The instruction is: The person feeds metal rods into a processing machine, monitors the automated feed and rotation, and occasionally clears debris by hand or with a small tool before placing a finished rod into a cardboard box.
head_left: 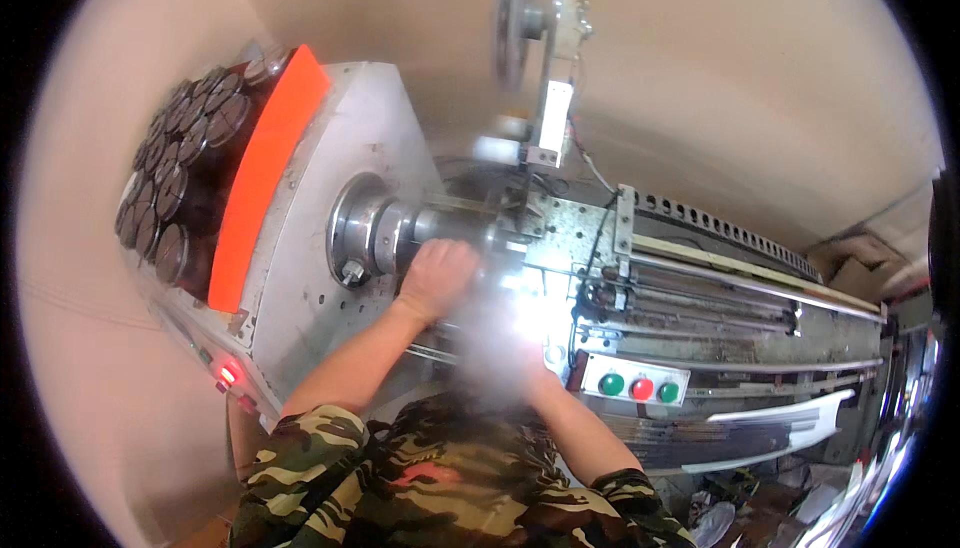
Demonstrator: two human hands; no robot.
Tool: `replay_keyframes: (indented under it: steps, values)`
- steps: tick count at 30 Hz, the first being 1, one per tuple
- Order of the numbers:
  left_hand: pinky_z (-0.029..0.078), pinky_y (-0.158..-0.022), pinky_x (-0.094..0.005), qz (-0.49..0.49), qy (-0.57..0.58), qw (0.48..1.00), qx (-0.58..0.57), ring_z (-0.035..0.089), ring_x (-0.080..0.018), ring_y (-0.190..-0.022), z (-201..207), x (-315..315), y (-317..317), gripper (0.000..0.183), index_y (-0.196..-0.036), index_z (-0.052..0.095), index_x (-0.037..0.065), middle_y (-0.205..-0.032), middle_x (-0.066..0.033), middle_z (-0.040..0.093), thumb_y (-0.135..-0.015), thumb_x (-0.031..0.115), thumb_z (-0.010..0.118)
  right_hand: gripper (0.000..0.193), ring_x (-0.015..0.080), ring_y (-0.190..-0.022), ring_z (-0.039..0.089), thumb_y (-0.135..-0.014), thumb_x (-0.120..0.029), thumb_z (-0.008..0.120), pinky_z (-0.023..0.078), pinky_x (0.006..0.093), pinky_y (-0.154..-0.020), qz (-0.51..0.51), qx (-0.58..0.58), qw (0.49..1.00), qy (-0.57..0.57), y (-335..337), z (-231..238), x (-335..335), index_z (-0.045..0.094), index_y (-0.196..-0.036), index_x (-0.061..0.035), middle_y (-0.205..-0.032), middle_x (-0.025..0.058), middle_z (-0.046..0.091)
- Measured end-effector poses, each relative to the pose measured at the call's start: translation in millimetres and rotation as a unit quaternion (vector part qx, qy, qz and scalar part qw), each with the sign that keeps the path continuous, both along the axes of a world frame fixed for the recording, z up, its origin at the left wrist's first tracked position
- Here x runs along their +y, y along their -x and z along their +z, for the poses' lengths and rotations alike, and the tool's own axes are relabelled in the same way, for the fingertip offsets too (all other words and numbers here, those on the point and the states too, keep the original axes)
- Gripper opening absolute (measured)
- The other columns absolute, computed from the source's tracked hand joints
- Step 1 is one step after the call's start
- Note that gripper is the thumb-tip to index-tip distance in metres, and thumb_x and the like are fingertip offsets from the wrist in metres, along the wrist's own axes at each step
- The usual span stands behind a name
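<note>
My left hand (440, 273) is at the near side of a grey metal cylinder (452, 226) that sticks out of a machine's round chuck (362, 230). Its fingers are curled, and whatever lies inside them is hidden. My right hand (512, 353) is mostly lost in a bright, hazy glare in front of the machine's carriage. Only the wrist and forearm come out of that haze, so its fingers cannot be made out. A metal plate with holes (572, 228) stands just beyond the glare, to the right of the cylinder.
Left of the chuck, a pale machine housing (375, 113) carries an orange panel (265, 188) and several dark round discs (172, 253). A wheel (515, 23) on an upright arm rises behind. Rails (740, 278) run right, past a button panel (640, 386). A red lamp (228, 374) glows lower left.
</note>
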State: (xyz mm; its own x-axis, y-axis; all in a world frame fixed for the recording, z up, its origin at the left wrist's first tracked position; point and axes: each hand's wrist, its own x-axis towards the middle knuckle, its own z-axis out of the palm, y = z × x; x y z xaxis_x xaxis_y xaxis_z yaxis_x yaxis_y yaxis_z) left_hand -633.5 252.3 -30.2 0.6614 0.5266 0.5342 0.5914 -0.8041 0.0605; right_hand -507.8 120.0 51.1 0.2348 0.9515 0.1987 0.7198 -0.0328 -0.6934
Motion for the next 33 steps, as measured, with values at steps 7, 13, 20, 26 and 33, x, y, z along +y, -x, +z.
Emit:
replay_keyframes:
  steps: [7,13,20,26,33]
  values:
    - [0.048,-0.08,-0.0397,0.012,0.007,0.998,-0.058,0.057,-0.0264,-0.087,-10.0,-6.5,-5.0,0.01,-0.088,0.057,0.008,-0.087,-0.008,0.054,-0.08,0.013,0.059,0.056,0.044,-0.134,0.048,-0.08,-0.015,0.074,0.031,0.0593,-0.113,-0.037,-0.259,0.957,-0.123,-88.3,13.3,-116.2,0.057,-0.13,0.0011,-0.142,0.0289,0.051]
    - [0.047,-0.083,-0.0399,0.019,0.04,0.998,-0.049,0.056,-0.0267,-0.09,-13.3,-3.3,-11.0,0.01,-0.089,0.058,0.008,-0.09,-0.0083,0.055,-0.08,0.013,0.058,0.042,0.0384,-0.125,0.055,-0.086,-0.019,0.074,0.039,0.0508,-0.109,-0.021,-0.209,0.975,0.074,-119.9,-25.7,-150.3,0.063,-0.122,-0.0006,-0.134,0.0213,0.06]
    - [0.047,-0.082,-0.0378,0.041,0.038,0.998,-0.026,0.056,-0.026,-0.089,-6.4,-6.1,0.9,0.009,-0.085,0.058,0.009,-0.088,-0.0078,0.054,-0.076,0.011,0.06,0.033,0.0412,-0.118,0.059,-0.092,-0.015,0.067,0.044,0.0469,-0.105,-0.02,-0.237,0.958,-0.159,-106.9,-17.0,-7.1,0.064,-0.119,0.0045,-0.128,0.0241,0.063]
    - [0.048,-0.08,-0.0385,0.034,0.024,0.999,-0.015,0.057,-0.0269,-0.09,-1.7,-6.5,-5.1,0.008,-0.084,0.06,0.008,-0.089,-0.0088,0.055,-0.076,0.009,0.061,0.033,0.0421,-0.112,0.057,-0.094,-0.023,0.059,0.042,0.0515,-0.101,-0.018,-0.255,0.96,-0.113,-89.0,-57.7,30.4,0.063,-0.113,0.004,-0.114,0.024,0.065]
    - [0.049,-0.086,-0.0428,-0.005,0.133,0.991,-0.022,0.057,-0.0325,-0.1,42.0,-16.9,11.8,0.026,-0.093,0.063,0.003,-0.099,-0.0126,0.058,-0.071,0.013,0.072,0.019,0.0404,-0.097,0.057,-0.093,-0.017,0.056,0.044,0.0513,-0.09,-0.019,-0.232,0.965,-0.123,-90.2,-63.7,34.1,0.063,-0.098,0.0,-0.095,0.0211,0.062]
